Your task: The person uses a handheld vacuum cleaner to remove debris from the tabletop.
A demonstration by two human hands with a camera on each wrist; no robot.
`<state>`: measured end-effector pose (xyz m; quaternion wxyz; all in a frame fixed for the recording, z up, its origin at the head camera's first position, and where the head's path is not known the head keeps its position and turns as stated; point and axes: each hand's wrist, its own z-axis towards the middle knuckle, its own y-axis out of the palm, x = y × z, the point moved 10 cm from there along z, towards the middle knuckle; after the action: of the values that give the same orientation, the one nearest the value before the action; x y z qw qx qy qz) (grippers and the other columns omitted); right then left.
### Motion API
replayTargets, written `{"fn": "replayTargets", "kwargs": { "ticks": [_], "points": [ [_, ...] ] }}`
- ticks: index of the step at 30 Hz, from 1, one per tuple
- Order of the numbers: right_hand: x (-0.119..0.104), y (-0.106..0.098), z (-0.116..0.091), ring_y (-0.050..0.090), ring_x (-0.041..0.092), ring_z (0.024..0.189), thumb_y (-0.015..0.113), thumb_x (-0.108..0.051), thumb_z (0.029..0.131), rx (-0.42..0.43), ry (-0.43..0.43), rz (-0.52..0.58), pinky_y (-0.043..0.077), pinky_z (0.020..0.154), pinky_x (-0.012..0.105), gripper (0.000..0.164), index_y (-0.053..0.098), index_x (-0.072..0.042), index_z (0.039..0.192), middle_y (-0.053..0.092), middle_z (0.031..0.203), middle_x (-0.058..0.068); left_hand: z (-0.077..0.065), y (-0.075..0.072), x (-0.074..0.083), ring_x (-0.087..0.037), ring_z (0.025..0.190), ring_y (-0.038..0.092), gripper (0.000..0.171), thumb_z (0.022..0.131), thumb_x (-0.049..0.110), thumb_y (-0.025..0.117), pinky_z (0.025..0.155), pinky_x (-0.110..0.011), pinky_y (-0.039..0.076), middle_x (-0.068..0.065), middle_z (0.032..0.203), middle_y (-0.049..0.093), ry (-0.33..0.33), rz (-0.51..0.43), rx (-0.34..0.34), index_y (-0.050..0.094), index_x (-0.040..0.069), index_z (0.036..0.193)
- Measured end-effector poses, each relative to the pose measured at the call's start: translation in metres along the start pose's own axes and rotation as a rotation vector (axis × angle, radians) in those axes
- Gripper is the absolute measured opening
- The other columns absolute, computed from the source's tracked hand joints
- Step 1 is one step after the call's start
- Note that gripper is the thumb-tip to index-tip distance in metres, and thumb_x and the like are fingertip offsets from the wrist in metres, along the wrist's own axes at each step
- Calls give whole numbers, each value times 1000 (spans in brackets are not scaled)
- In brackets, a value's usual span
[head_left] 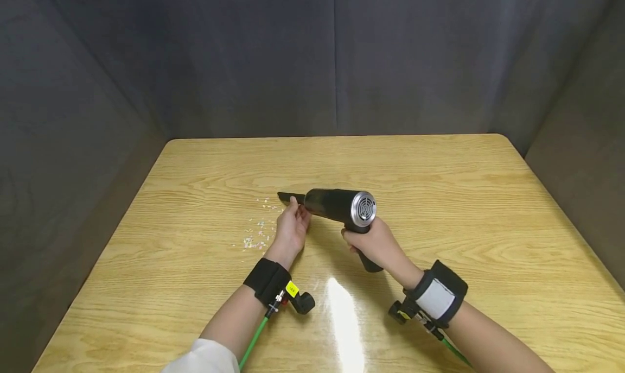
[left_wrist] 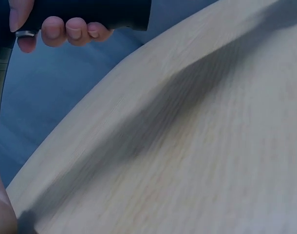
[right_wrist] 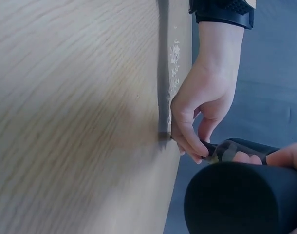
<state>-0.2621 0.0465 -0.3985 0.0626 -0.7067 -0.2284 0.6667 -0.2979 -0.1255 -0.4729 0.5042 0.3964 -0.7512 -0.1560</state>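
Observation:
A black handheld vacuum cleaner (head_left: 329, 203) with a silver vented end is held above the table, its narrow nozzle (head_left: 290, 197) pointing left. My right hand (head_left: 376, 244) grips the handle, fingers curled round it; in the left wrist view those fingers (left_wrist: 75, 31) show below the handle, near a silver button. At the front, my left hand (head_left: 293, 226) holds the nozzle near where it joins the body. The right wrist view shows the left thumb and fingers (right_wrist: 187, 129) closing round the nozzle. Small pale paper scraps (head_left: 254, 243) lie scattered left of the left hand.
The wood-grain table (head_left: 439, 177) has dark grey curtains (head_left: 244, 63) behind it and at both sides. Green cables (head_left: 254, 340) run from the black wrist bands toward the person. Light glares off the tabletop between the forearms.

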Motion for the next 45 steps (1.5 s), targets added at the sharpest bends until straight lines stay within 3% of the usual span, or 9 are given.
{"fn": "replayTargets", "kwargs": {
  "ticks": [6, 20, 45],
  "points": [
    [1, -9, -11, 61, 19, 57, 63, -13, 80, -13, 17, -34, 50, 57, 25, 16, 60, 2, 86, 60, 63, 7, -10, 2, -9, -7, 70, 51, 16, 99, 23, 42, 62, -11, 53, 0, 80, 46, -18, -8, -13, 46, 9, 92],
    [-1, -15, -29, 60, 19, 56, 63, -11, 82, -63, -2, -12, 51, 57, 28, 17, 59, 4, 89, 58, 62, 5, -28, 0, -20, -10, 89, 49, 16, 99, 25, 40, 68, -11, 54, -3, 97, 43, -50, 17, -36, 43, 10, 103],
    [1, -9, -31, 61, 18, 57, 64, -10, 81, -81, 2, 27, 54, 59, 28, 20, 57, 5, 93, 57, 64, 4, -34, -8, -14, -8, 80, 50, 17, 100, 23, 40, 69, -11, 54, -3, 89, 44, 1, 19, -48, 41, 6, 101]
  ]
}}
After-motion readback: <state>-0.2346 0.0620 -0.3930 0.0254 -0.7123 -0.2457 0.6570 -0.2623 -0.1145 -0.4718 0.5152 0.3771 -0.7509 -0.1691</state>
